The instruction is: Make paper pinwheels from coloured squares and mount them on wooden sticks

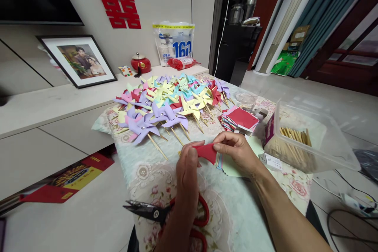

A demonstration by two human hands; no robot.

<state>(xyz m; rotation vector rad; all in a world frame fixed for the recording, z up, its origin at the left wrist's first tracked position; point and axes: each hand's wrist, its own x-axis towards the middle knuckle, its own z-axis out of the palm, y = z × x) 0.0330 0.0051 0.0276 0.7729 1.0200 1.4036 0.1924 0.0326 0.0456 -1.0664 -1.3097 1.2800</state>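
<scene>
A piece of red paper (208, 153), folded or bent at its edge, is stretched between my two hands above the table. My left hand (188, 169) is closed on its left end, and my right hand (233, 149) pinches the right end between thumb and fingers. Sheets of pale green and other coloured paper (236, 168) lie fanned under my right hand. Scissors with red handles (156, 213) rest on the cloth beneath my left forearm, which covers part of them. Beyond my hands lie many paper pinwheels (168, 116) on wooden sticks, in purple, yellow, blue, pink and red.
Right of my hands are a stack of coloured paper squares (240, 117), a small white box (271, 161) and a clear plastic bin (327, 145) with wooden sticks (295, 136). Behind the table, a cabinet (53, 100) bears a framed photo (78, 61), a red jar (141, 64) and a plastic bag (174, 43).
</scene>
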